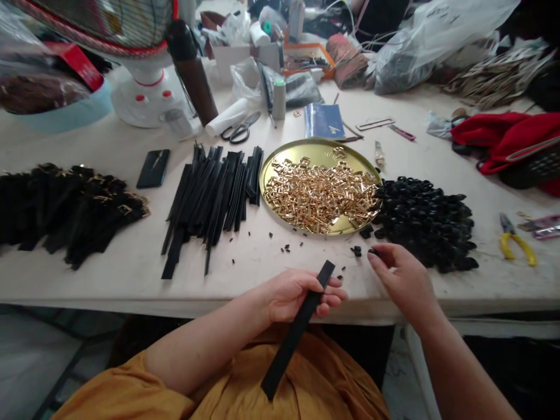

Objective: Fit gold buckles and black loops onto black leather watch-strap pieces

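A flat black strap (292, 335) lies slantwise across my left hand (301, 294), its thumb pressed on top and its fingers beneath. The strap's lower end reaches over my lap. My right hand (400, 277) pinches a small black loop (373, 251) between thumb and forefinger, just above the table. Beside that hand is a heap of black loops (426, 224). Gold-coloured buckles (321, 195) are piled on a round golden tray (301, 150). Left of the tray lies a stack of black straps (214, 192).
Straps with gold buckles (79, 204) are heaped at far left, near a dark phone-like slab (153, 168). Scissors (240, 129), a brown bottle (192, 73), a fan (140, 87) and a blue booklet (324, 121) stand or lie behind. Yellow-handled pliers (516, 242) rest at right.
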### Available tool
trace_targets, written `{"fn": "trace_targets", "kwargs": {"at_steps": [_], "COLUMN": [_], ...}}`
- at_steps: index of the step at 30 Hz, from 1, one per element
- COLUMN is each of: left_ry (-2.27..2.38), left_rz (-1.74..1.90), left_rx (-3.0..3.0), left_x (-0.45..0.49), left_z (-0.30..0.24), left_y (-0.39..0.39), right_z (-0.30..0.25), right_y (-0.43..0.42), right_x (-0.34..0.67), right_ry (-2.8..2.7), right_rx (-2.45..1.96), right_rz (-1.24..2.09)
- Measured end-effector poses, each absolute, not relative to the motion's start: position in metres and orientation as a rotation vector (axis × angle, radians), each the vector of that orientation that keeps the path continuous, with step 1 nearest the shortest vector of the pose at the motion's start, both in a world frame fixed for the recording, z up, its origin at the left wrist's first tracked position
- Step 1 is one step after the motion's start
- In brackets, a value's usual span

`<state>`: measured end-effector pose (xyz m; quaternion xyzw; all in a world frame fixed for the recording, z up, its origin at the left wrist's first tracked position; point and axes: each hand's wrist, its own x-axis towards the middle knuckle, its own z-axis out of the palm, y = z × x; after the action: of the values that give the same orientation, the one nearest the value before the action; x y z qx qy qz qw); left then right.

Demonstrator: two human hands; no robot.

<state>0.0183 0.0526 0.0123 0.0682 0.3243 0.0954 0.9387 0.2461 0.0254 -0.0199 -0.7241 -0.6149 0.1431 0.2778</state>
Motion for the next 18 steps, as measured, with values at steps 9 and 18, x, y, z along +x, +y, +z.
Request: {"fn": "trace_targets", "kwargs": {"at_steps": [9,18], "left_ry": [0.602,0.898], "left_rz": [0.096,0.291], "left_rx": [0.195,0.97], "left_x": [0.009,0.012], "left_z": [0.008,0.018], "left_y": [0.044,0.031], "right_z": [-0.017,-0.018], "right_y": [-0.005,-0.012], "right_x": [0.191,0.167], "right_ry": [-0.775,-0.193], "right_rx": [-1.526,-1.223], "right_rz": [1.323,1.504]}}
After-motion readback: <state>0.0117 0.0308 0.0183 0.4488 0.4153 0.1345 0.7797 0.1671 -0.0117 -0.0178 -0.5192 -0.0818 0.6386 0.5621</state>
